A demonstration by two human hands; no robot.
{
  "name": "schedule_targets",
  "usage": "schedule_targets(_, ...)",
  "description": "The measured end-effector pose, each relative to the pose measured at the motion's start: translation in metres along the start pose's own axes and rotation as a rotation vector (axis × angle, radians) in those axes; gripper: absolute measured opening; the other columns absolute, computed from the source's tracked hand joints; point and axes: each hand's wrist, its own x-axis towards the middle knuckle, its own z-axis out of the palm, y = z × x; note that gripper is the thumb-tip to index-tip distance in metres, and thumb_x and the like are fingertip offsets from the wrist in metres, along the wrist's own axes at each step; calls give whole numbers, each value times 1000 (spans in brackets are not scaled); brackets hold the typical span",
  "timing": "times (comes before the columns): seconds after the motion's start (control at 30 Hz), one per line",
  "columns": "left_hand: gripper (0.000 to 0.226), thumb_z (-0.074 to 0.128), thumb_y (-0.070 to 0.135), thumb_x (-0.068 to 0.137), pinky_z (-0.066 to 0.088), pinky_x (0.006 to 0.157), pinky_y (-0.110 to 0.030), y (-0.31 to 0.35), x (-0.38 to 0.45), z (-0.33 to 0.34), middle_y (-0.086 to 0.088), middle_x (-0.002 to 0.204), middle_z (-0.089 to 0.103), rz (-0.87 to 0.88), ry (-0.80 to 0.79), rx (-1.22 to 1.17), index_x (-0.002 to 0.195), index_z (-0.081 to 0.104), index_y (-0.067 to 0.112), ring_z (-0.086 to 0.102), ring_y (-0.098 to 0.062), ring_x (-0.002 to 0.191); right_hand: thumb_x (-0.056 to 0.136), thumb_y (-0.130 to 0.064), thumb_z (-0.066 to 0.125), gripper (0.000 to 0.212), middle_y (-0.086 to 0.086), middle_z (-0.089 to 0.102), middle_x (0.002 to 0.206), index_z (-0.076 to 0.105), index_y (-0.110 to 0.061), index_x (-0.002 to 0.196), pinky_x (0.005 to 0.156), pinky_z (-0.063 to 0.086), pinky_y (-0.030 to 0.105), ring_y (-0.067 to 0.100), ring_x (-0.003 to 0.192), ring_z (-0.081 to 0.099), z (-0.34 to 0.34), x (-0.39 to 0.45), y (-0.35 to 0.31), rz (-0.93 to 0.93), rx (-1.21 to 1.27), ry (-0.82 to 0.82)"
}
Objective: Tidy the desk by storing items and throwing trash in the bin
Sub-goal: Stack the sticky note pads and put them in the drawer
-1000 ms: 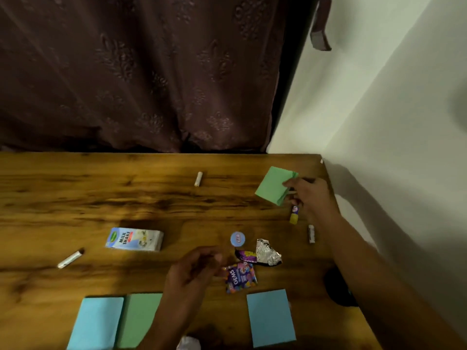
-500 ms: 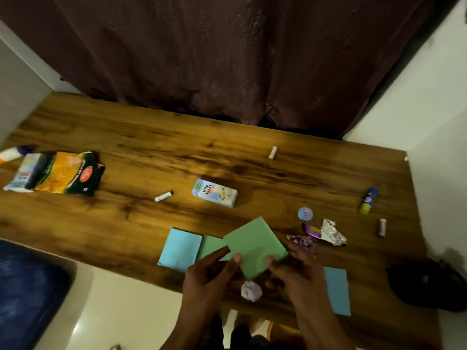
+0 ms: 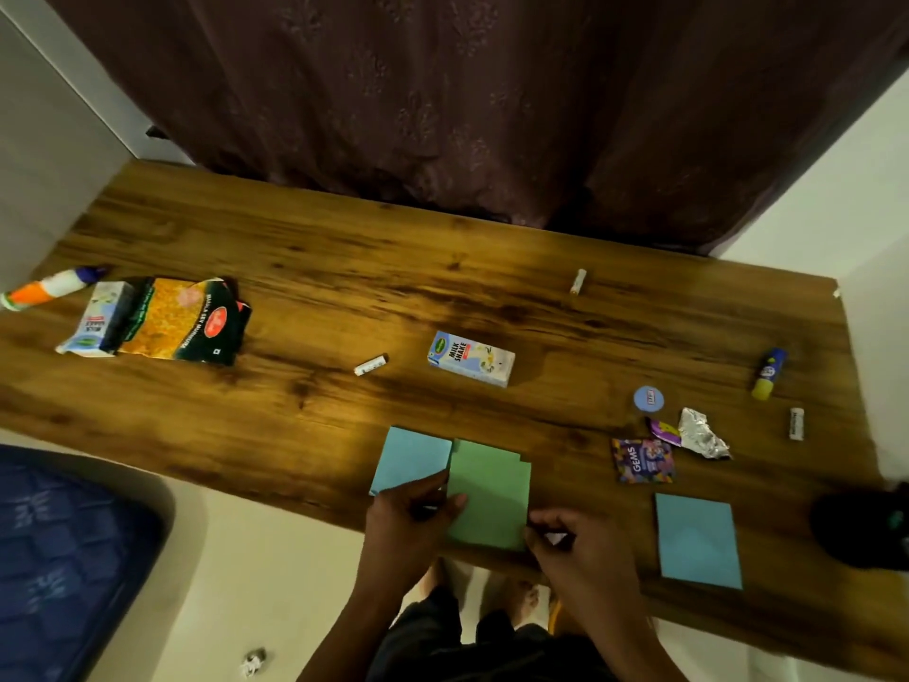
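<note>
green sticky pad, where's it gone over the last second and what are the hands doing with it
The right hand carried the green pad from the desk's far right corner to the near edge, and it now lies over the other green pad beside the light blue pad. Both hands now touch it, the left hand resting on its left side. The milkshake carton, Gems packet and foil stayed put.

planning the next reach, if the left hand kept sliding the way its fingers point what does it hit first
The left hand points right across the green paper stack it presses; going on, it would probably meet the right hand at the stack's right edge first.
</note>
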Motion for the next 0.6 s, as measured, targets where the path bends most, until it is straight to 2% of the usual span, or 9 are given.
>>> schedule_targets(0.07,31,85,29,83,55,69,-9,-4,13,7,19,92,74,71,24,208,111,77,39,70,4,77,89,-24,77,20,-20,70,97,76,-28,109,74,52,13,-4,82,64,8,5,-1,14,-49,25)
schedule_targets(0.17,31,85,30,83,44,65,2,-4,28,14,9,98,77,160,56,385,113,79,23,60,9,72,91,-15,73,23,-12,73,94,74,-23,113,67,60,22,5,72,69,16,14,-3,60,-81,24)
schedule_targets(0.23,29,84,30,84,41,60,1,-1,34,14,6,99,79,178,56,452,111,80,22,56,8,70,92,-10,70,20,-7,73,83,73,-21,109,58,58,21,7,61,69,20,21,-7,76,-88,22)
schedule_targets(0.3,22,84,29,83,36,62,1,-2,40,12,6,94,79,194,79,496,103,81,21,55,7,69,93,-11,70,18,-5,72,79,73,-20,109,49,52,17,7,53,67,26,27,-9,81,-84,32)
schedule_targets(0.37,18,84,30,84,44,65,-7,-4,45,10,6,88,79,222,97,545,97,81,18,62,1,68,92,-11,71,20,-3,72,82,72,-19,111,44,47,13,5,50,66,32,29,-13,94,-83,43)
schedule_targets(0.47,21,80,35,87,54,70,-21,-7,50,11,4,90,78,249,84,625,101,79,19,71,-11,76,91,-11,71,13,-4,71,77,74,-17,102,46,49,14,4,51,66,36,33,-14,95,-102,58)
schedule_targets(0.6,26,73,43,91,50,71,-17,-7,54,11,6,95,78,273,54,704,105,77,22,71,-8,80,89,-13,72,10,-6,70,76,73,-22,94,55,59,23,7,58,68,34,34,-17,97,-144,68)
